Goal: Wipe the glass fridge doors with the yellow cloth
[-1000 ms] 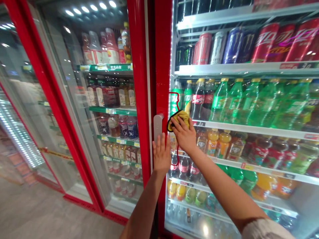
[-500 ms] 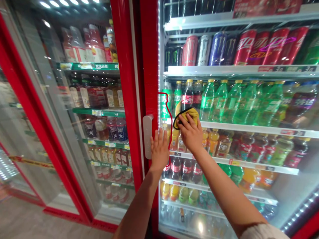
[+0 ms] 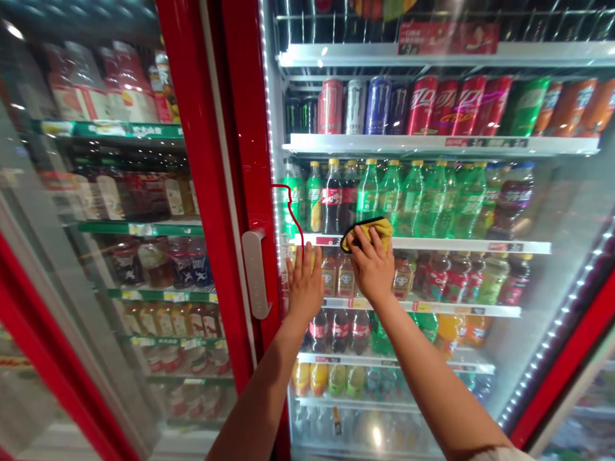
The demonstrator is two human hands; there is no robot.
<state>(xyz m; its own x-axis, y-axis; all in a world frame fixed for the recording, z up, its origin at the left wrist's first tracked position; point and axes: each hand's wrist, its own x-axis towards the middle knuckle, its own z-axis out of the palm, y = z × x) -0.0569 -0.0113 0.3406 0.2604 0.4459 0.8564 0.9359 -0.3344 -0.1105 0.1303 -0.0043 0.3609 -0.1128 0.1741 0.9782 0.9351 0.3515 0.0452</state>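
- Right hand (image 3: 373,272): fingers partly bent over a yellow cloth (image 3: 382,233) with dark edging, which it has hold of; the cloth lies against the glass door (image 3: 560,282), in front of a shelf edge (image 3: 456,244) below the green bottles (image 3: 413,197).
- Fingers are laid across the cloth rather than bunched round it, presumably to keep it flat between fingertips and glass.
- Left hand (image 3: 305,289): open, fingers extended and slightly parted, holding nothing. It is raised at the glass beside the door handle (image 3: 255,275), apart from it; the flat palm probably steadies the door or the body.
- Contact of the left palm with the glass cannot be confirmed; its underside faces away.
- Also out of sight: the cloth's underside, and the lower run of the red line (image 3: 290,196), lost behind the left hand.
- The neighbouring cooler's stock is blurred; the sleeve (image 3: 500,454) is cut off at the bottom edge.
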